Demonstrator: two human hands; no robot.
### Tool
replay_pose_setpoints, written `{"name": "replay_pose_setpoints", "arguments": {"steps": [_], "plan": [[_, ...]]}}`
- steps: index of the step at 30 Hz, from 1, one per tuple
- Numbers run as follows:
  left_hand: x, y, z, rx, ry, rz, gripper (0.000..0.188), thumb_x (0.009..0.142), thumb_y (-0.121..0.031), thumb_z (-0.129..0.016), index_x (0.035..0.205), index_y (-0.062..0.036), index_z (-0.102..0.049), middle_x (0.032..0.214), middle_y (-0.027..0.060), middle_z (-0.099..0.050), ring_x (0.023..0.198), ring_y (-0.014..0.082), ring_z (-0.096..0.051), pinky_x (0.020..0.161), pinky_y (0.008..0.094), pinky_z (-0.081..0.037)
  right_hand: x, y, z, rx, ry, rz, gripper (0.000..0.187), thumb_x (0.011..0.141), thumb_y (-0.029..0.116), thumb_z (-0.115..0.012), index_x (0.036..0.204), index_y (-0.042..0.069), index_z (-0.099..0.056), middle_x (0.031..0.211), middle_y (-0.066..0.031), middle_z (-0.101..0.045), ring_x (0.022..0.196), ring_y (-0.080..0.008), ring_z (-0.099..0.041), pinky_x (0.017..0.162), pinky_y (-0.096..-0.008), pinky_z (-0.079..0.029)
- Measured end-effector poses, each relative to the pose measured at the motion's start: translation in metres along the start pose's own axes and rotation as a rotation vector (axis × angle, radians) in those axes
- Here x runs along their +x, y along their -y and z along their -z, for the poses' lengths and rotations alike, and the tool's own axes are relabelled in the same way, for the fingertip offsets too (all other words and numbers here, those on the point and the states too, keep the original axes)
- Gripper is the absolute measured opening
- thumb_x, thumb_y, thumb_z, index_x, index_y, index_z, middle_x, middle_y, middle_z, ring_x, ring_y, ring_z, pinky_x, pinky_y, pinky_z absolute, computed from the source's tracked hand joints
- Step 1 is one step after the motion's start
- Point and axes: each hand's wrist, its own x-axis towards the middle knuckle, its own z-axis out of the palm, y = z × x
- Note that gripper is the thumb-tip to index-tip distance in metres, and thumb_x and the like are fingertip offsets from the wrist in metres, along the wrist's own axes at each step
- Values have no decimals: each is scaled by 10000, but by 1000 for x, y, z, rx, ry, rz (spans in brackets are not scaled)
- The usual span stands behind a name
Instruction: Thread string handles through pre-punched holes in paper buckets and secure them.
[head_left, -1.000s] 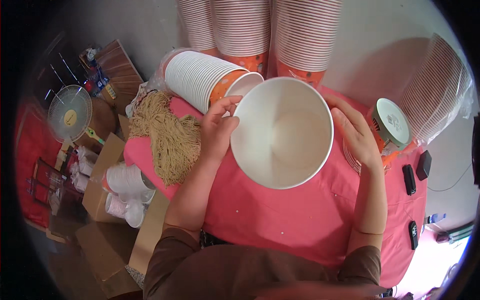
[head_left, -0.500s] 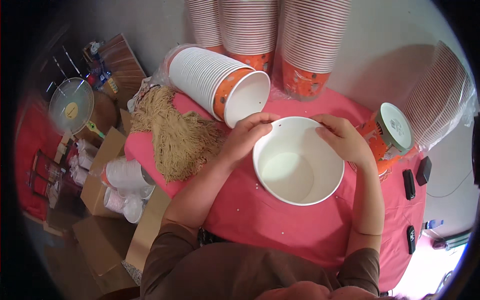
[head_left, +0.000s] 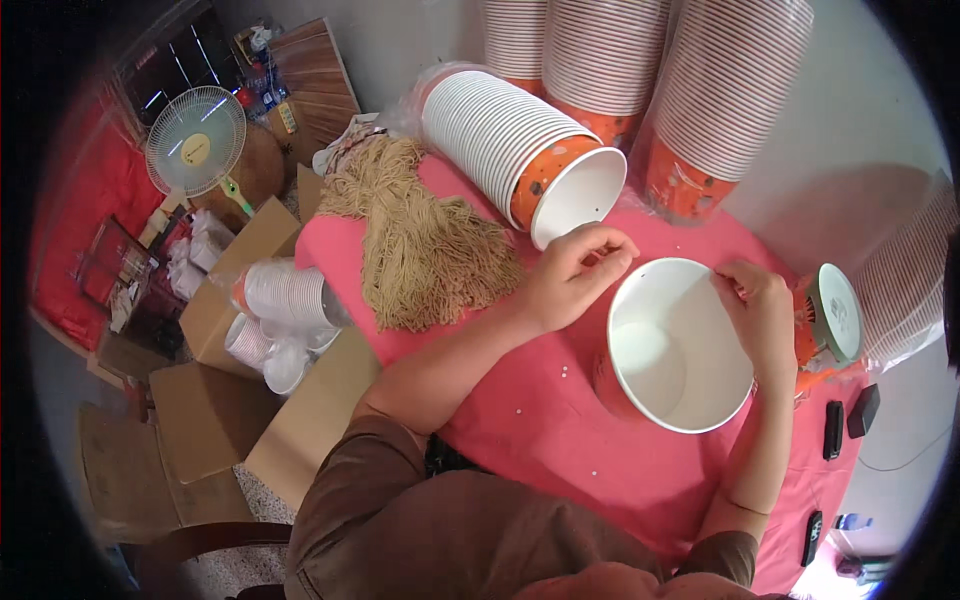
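A white-lined paper bucket (head_left: 655, 390) stands on the pink cloth, its mouth tipped toward me. My right hand (head_left: 762, 310) is closed at the bucket's right rim, fingertips at the upper edge. Beyond the left rim, apart from it, my left hand (head_left: 580, 275) is raised with thumb and fingers curled together. Whatever those fingertips hold, if anything, is too small to make out. Just behind that hand lies a nested stack of orange-and-white paper buckets (head_left: 500, 140), its open end facing me. An orange bucket with a pale green base (head_left: 838, 312) sits upside down at the right.
Tall wrapped bucket stacks (head_left: 735, 90) stand along the wall. Brown stringy fibre (head_left: 425, 240) covers the table's left part. Open cardboard boxes (head_left: 215, 420) and a fan (head_left: 196, 150) are on the left. Small black objects (head_left: 833, 430) lie at the right edge. White specks dot the tablecloth (head_left: 540, 460).
My left hand has come off the bucket's rim and curled its fingers. My right hand stays at the rim. The view has turned left, so the scene sits farther right.
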Motion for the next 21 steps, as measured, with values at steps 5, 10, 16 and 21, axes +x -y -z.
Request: {"name": "replay_pose_setpoints", "arguments": {"steps": [5,10,16,21], "plan": [[13,-4,49,551,-40,114,167,894,-160,-628,914,1,-668,866,159,-675,785,260,-671,708,346,-520,0,-6,5,100,-2,72,103,819,69,-683,899,6,-696,816,-150,-686,721,-328,-666,658,-382,-525],[8,-18,73,992,-163,342,241,871,-279,-643,850,-48,-709,782,184,-679,762,370,-663,696,451,-523,3,-13,4,80,27,93,141,824,56,-676,954,3,-691,866,-164,-688,757,-330,-669,689,-382,-527],[9,-3,82,1106,-246,353,308,877,-341,-652,783,-54,-710,769,178,-680,739,376,-657,676,479,-507,3,-4,18,125,36,53,212,830,62,-673,1025,-20,-660,957,-187,-670,851,-347,-657,748,-397,-519],[11,18,79,1081,-229,341,316,891,-340,-661,799,-40,-696,756,201,-661,721,391,-648,637,460,-494,-8,26,34,91,-36,94,232,818,60,-682,1030,-29,-653,981,-191,-650,886,-367,-645,756,-409,-514]]}}
